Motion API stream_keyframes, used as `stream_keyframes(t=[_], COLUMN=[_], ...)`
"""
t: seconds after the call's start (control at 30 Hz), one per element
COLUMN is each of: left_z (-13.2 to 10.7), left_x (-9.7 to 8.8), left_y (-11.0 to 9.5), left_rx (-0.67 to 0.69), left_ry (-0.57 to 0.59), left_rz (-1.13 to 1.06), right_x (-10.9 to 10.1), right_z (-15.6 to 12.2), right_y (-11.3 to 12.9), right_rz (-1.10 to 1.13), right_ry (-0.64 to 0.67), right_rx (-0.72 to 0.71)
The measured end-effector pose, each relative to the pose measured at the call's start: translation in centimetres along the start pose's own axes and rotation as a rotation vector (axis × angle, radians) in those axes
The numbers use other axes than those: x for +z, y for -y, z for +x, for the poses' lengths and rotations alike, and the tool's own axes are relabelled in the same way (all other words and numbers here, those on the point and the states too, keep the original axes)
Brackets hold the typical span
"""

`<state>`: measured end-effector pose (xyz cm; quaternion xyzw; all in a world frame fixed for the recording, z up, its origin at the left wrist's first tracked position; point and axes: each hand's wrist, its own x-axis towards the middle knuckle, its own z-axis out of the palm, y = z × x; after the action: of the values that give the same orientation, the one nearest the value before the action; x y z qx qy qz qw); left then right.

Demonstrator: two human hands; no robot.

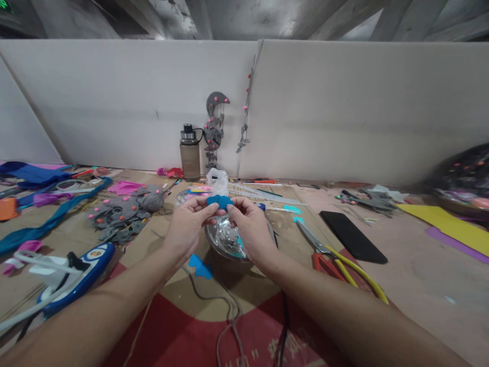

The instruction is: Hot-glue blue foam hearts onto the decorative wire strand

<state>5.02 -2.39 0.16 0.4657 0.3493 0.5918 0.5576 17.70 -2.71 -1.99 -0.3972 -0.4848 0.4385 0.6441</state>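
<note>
Between the fingertips of my left hand (192, 221) and my right hand (250, 224) is a small blue cloud-shaped cutout (220, 202). Each hand pinches one end of it, thumbs toward me. Beneath them stands a round container (225, 265) with clear, shiny plastic and a bit of turquoise at its top. A second blue cutout (200, 266) with a wavy edge lies on the cardboard, left of the container. Thin grey cord (229, 306) runs across the cardboard toward me.
Large scissors (324, 248) with red and yellow handles and a black phone (353, 237) lie to the right. A bottle (190, 155) stands by the white partition. Left are grey pieces with pink and orange balls (120, 209) and a blue-white corded device (78, 278).
</note>
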Motion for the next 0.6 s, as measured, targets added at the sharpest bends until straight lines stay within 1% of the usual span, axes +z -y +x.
stream_keyframes(t=[0.4, 0.5, 0.6], left_z=[-0.17, -0.05, 0.06], left_x=[0.10, 0.02, -0.08], left_y=[-0.22, -0.15, -0.05], left_rx=[0.037, 0.014, -0.032], left_ry=[-0.023, -0.023, 0.002], left_rz=[0.030, 0.013, -0.022], right_x=[0.00, -0.07, -0.15], right_z=[-0.17, -0.15, -0.12], right_y=[0.02, -0.12, -0.18], right_rz=[-0.006, -0.001, 0.012], right_ry=[0.014, 0.023, 0.021], right_rx=[0.002, 0.006, 0.015])
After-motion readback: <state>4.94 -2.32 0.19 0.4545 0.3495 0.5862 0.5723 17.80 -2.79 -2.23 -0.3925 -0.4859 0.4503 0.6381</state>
